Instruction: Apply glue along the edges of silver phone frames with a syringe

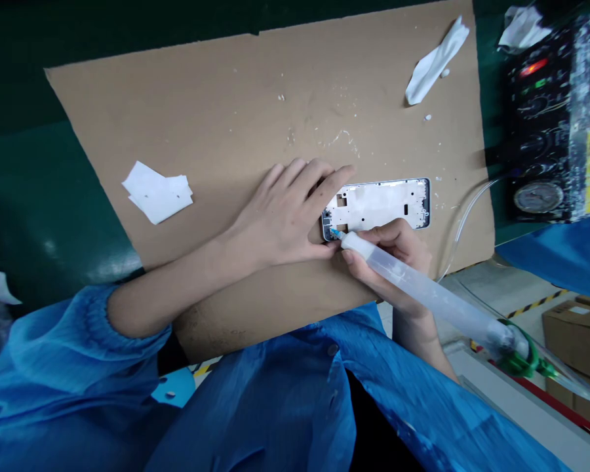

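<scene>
A phone middle frame (378, 202) lies on the cardboard, its pale inner face up and its rim dark. My left hand (295, 213) straddles its left end, index finger along the upper edge and thumb near the lower corner, gripping it. In my right hand (398, 252) is a large translucent dispensing syringe (432, 292), held near its white front end. The blue needle tip (338, 233) points at the lower left corner of the frame; whether it touches cannot be made out. Green fittings (518, 354) cap the syringe's rear end.
Cardboard (216, 131) covers the green bench (24, 177). White paper pieces (158, 192) lie left, a folded wipe (437, 62) at upper right. A dispenser controller (535, 131) with a gauge stands right, a clear tube (465, 219) leading from it. Cartons (577, 334) sit below right.
</scene>
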`<state>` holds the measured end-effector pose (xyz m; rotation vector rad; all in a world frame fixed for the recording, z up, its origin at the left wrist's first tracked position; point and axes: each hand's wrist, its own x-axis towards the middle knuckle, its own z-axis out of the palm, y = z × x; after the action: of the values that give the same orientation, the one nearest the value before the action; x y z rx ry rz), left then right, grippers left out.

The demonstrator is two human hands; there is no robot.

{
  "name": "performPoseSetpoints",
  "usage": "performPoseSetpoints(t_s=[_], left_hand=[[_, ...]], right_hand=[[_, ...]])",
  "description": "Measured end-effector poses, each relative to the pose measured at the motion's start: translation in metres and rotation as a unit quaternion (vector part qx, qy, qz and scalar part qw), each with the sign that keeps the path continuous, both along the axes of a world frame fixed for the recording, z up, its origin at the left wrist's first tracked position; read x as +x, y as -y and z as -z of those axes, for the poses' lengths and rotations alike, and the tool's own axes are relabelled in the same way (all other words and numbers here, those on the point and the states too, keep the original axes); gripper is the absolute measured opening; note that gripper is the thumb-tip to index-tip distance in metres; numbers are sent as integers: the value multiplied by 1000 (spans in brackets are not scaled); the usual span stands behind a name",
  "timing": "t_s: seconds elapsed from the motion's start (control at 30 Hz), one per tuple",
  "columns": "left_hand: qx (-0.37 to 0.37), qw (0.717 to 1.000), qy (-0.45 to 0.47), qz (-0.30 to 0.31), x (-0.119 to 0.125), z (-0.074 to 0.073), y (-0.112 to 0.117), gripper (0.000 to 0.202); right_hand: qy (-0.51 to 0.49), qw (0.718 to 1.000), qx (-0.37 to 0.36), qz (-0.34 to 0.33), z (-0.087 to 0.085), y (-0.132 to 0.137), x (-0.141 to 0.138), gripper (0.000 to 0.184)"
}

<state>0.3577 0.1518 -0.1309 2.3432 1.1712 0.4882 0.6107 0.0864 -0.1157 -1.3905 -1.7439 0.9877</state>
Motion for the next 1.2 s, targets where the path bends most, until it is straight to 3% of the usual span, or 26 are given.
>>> performPoseSetpoints(t_s=[1.2], left_hand=[[-6, 1000, 1, 1, 0, 0, 0, 98]], right_hand=[[-16, 1000, -5, 9, 0, -1, -2, 27]])
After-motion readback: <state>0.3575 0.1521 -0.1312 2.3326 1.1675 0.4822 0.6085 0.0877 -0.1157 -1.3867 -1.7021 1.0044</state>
